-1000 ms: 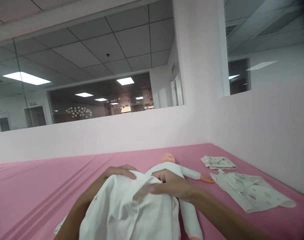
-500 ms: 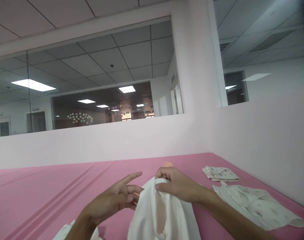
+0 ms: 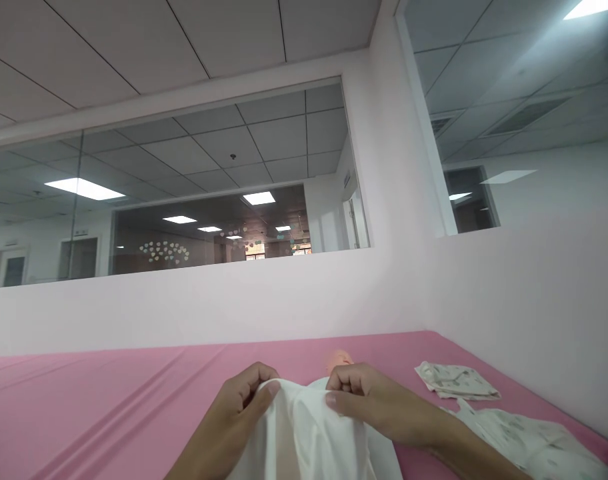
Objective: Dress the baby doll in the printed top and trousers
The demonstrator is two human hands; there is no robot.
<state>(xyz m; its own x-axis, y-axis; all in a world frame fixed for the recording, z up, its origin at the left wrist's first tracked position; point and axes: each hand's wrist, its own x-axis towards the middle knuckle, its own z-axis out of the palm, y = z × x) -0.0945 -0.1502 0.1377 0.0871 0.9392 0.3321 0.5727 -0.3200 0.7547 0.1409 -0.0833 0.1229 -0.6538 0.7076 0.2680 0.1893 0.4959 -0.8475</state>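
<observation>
A white cloth point(image 3: 317, 430), which looks like a small garment, hangs in folds between my hands at the bottom centre. My left hand point(image 3: 244, 403) pinches its upper left edge between thumb and fingers. On the other side, my right hand point(image 3: 361, 400) grips the top edge with thumb and curled fingers. The edge is stretched between the two hands. Just behind the cloth shows a rounded, skin-toned shape point(image 3: 339, 359), like a doll's head; whatever joins it is hidden by the cloth and my right hand.
A pink sheet point(image 3: 109, 407) covers the surface. To the right lie a folded, patterned white cloth point(image 3: 457, 381) and a larger patterned white garment point(image 3: 539, 443), partly behind my right forearm. A white wall point(image 3: 234, 300) with windows borders the back, another the right side.
My left hand, with fingers spread beside the cloth before, has closed on its left edge. The cloth's top is now pulled wider. The view has tilted upward.
</observation>
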